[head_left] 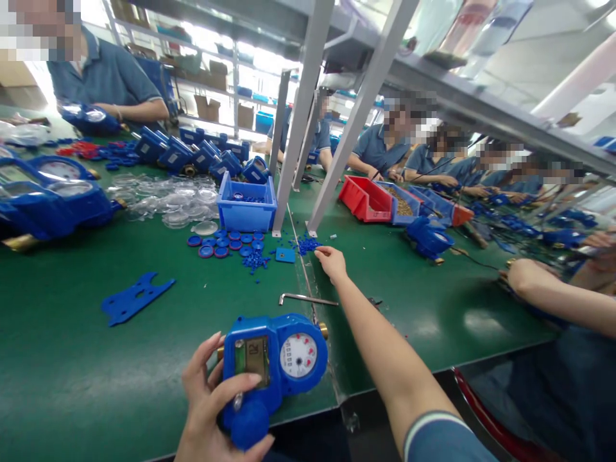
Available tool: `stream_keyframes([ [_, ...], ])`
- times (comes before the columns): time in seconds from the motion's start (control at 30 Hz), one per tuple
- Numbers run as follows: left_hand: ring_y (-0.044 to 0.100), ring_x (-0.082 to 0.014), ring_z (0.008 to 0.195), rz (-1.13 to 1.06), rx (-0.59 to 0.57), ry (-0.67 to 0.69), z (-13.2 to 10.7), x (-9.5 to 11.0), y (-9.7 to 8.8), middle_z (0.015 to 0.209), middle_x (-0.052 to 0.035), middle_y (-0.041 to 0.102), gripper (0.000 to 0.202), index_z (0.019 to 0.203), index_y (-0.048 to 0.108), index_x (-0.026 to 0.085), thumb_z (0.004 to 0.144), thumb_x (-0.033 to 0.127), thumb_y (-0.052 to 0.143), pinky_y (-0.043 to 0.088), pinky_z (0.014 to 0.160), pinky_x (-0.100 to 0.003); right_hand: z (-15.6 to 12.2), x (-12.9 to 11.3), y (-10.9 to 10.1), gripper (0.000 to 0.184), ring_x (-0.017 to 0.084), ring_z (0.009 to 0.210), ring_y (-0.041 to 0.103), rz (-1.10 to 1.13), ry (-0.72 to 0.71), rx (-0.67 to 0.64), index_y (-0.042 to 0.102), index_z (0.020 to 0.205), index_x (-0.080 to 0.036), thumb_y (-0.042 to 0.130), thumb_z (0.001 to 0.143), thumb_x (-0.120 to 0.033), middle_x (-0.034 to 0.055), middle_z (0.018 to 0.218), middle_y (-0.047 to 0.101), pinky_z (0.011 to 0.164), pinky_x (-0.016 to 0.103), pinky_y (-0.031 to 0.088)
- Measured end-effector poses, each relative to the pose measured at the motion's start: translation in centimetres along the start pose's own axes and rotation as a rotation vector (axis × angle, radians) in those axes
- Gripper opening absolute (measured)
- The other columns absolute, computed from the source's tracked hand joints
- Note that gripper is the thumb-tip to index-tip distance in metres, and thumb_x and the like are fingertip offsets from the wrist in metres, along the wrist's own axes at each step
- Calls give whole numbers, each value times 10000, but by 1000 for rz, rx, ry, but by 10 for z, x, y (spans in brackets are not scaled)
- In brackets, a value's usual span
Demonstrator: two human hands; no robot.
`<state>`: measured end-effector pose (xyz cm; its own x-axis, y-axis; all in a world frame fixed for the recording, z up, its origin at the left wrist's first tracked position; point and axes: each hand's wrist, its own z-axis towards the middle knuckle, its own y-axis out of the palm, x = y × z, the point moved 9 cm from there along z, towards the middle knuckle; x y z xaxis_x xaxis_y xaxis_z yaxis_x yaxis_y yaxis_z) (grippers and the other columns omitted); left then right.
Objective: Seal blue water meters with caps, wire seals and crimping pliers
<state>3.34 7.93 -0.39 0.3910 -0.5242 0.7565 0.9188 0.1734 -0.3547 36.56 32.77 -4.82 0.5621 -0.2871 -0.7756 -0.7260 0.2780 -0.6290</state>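
My left hand (pixel 212 410) is wrapped round a blue water meter (pixel 276 385) at the table's front edge. The meter's small display and round white dial face up, and brass fittings show at its ends. Stretched forward, my right hand (pixel 332 262) has thumb and fingers pinched together at the edge of a pile of tiny blue parts (pixel 308 245). Whatever is between those fingertips is too small to make out. A hex key (pixel 308 299) lies between the two hands. Left of the pile are a small blue square piece (pixel 285 255) and another heap of blue bits (pixel 255 259).
Round blue caps (pixel 221 243), a flat blue wrench (pixel 138 298), clear covers (pixel 176 196) and a blue bin (pixel 247 212) lie to the left. Metal posts (pixel 337 141) rise ahead, beside a red bin (pixel 366 200). A co-worker's arm (pixel 563 289) is at the right.
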Motion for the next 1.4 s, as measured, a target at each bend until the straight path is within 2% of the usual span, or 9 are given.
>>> stream_keyframes([
  [0.13,474,-327,1333,4,-14,0,1,-1,0,1558,-28,242,399,1038,628,282,680,394,764,585,965,-490,12,-8,5,273,103,928,627,-93,-62,18,676,1042,-101,639,893,-327,51,975,672,992,335,495],
  [0.3,521,-314,1276,19,-57,21,-1,-4,1,1571,-24,217,489,1050,640,295,610,378,836,600,944,-460,13,-12,6,240,105,942,627,-190,-105,27,689,998,-104,635,895,-314,49,976,678,1009,336,483],
  [0.6,524,-289,1276,-4,-22,12,0,-2,1,1570,-31,225,387,1038,629,283,712,450,755,590,949,-462,1,-13,-3,238,106,961,623,-244,-129,15,682,1009,-94,595,922,-297,59,989,672,1009,335,483],
  [0.77,518,-288,1274,8,-14,13,2,0,0,1565,-34,236,380,1030,621,281,717,458,745,589,932,-452,-13,-2,-17,229,99,911,624,-250,-91,-2,682,992,-89,598,921,-289,55,948,671,980,327,499],
  [0.9,474,-291,1327,13,-15,12,2,2,0,1565,-20,241,352,1031,618,284,725,419,726,581,954,-457,-14,8,-23,252,97,927,629,-236,-63,-3,682,1039,-100,592,925,-306,57,992,676,982,325,501],
  [1.03,437,-291,1366,18,-19,27,3,3,-1,1571,-21,229,353,1038,607,274,731,406,721,583,963,-453,-8,10,-18,302,101,946,632,-226,-41,-12,685,1081,-116,596,921,-356,57,1027,681,970,316,502],
  [1.23,450,-293,1349,97,-51,161,4,8,0,1578,-68,214,414,1040,605,238,700,423,748,613,914,-442,-4,3,-9,369,107,867,622,-296,22,-15,701,1081,-155,670,847,-438,42,980,682,886,310,507],
  [1.4,446,-306,1361,58,-21,81,2,5,-1,1561,-73,242,371,1038,616,246,736,434,719,592,950,-491,-12,-10,-8,331,116,906,610,-371,5,-20,708,1057,-166,602,895,-435,44,984,678,903,313,482],
])
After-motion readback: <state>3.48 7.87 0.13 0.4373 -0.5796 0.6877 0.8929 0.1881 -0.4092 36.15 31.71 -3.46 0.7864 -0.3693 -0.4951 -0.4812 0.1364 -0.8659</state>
